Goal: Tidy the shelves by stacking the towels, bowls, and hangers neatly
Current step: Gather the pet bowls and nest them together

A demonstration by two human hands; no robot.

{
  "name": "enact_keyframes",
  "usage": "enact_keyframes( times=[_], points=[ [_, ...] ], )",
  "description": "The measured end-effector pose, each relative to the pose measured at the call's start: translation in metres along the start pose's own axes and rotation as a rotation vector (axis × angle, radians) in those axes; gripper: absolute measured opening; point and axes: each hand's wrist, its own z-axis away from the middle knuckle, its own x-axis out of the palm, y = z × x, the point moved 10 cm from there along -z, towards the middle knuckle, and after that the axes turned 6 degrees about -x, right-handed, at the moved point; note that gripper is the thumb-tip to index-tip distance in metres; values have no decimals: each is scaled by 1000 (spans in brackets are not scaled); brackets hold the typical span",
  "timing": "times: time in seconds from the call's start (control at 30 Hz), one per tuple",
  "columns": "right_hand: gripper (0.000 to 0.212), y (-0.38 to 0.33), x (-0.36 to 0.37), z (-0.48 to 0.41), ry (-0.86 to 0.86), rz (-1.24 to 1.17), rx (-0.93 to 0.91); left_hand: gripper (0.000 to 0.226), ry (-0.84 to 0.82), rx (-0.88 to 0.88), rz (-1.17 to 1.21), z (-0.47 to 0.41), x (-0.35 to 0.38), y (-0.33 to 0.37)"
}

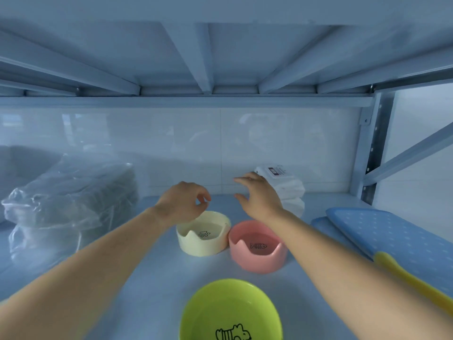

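Reached into the shelf [147, 278] with both arms outstretched. Kept left hand [182, 202] above the far rim of the cream bowl [202, 238], fingers curled loosely, gripping nothing. Held right hand [259, 195] spread open and empty beyond the pink bowl [257, 246], just before the folded white towels [291, 190]. Left the green bowl [230, 310] nearest, untouched.
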Motion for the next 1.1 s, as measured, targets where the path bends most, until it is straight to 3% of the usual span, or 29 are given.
enact_keyframes(
  times=[0.4,0.6,0.7,0.8,1.1],
  points=[
    [42,-198,57,-46,-142,-227,-273,31,208,-75,-62,74,-122,-121],
    [46,-280,86,-61,-216,-276,-390,41,69,-201,-191,107,-134,-201],
    [48,-298,108,-66,-270,-198,-386,52,-11,-190,-280,120,-119,-220],
    [44,-306,125,-69,-289,-85,-386,60,28,-168,-346,124,-114,-225],
    [34,-296,131,-79,-341,-27,-325,54,67,-155,-405,107,-114,-218]
  ],
)
